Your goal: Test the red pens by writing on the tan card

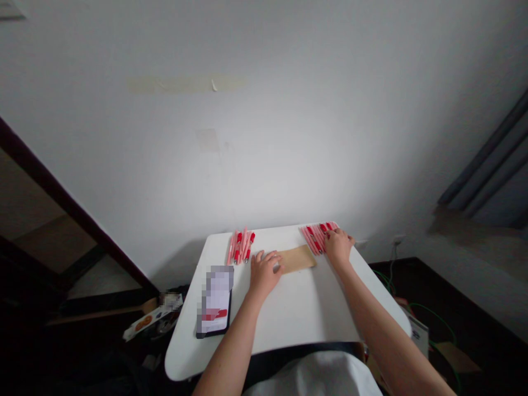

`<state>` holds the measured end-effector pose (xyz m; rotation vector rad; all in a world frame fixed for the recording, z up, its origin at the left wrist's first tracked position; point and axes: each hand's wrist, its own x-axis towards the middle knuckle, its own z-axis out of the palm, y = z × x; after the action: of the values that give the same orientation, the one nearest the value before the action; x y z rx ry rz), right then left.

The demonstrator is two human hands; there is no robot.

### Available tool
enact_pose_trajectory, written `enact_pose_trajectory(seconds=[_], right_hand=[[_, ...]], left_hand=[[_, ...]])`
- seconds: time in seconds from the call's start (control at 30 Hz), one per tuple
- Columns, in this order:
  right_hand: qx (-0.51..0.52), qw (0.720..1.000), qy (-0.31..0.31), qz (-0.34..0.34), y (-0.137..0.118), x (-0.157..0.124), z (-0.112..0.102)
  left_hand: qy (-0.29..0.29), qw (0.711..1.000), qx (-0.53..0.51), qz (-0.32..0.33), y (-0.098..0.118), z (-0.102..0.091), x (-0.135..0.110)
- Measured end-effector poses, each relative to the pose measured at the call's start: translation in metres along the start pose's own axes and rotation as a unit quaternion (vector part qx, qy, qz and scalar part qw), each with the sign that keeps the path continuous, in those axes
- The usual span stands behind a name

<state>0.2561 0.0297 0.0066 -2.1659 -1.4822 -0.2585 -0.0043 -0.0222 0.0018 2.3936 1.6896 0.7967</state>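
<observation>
My left hand [265, 270] lies with its fingers spread over the left end of a flat brown paper piece [299, 259], which looks like an envelope or small bag. At the table's far right, my right hand [339, 246] is bent over the right end of a row of pink and red pens [312, 240]. Its fingers curl down at the pens, and their tips are partly hidden. A looser bunch of similar pens [241, 246] sits at the far left, beyond my left hand and apart from it.
A phone [214, 302] with a lit screen lies on the left side of the white table [297, 319]. The wall [280, 165] rises right behind the table's far edge. Green cables [437, 313] run along the floor at right, and assorted items [152, 322] lie at lower left.
</observation>
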Motion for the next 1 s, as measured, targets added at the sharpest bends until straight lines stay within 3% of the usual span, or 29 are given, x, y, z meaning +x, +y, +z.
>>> enact_pose_trajectory(seconds=[0.63, 0.8, 1.0], right_hand=[[0.007, 1.0, 0.021, -0.022, -0.003, -0.007, -0.004], [0.092, 0.987, 0.014, -0.129, -0.009, -0.013, -0.007], [0.185, 0.93, -0.085, -0.307, -0.018, -0.028, -0.01]], left_hand=[[-0.009, 1.0, 0.004, -0.003, 0.002, -0.003, 0.0], [-0.003, 1.0, 0.0, -0.005, 0.0, 0.0, -0.001], [0.005, 1.0, -0.005, 0.002, -0.002, 0.003, 0.0]])
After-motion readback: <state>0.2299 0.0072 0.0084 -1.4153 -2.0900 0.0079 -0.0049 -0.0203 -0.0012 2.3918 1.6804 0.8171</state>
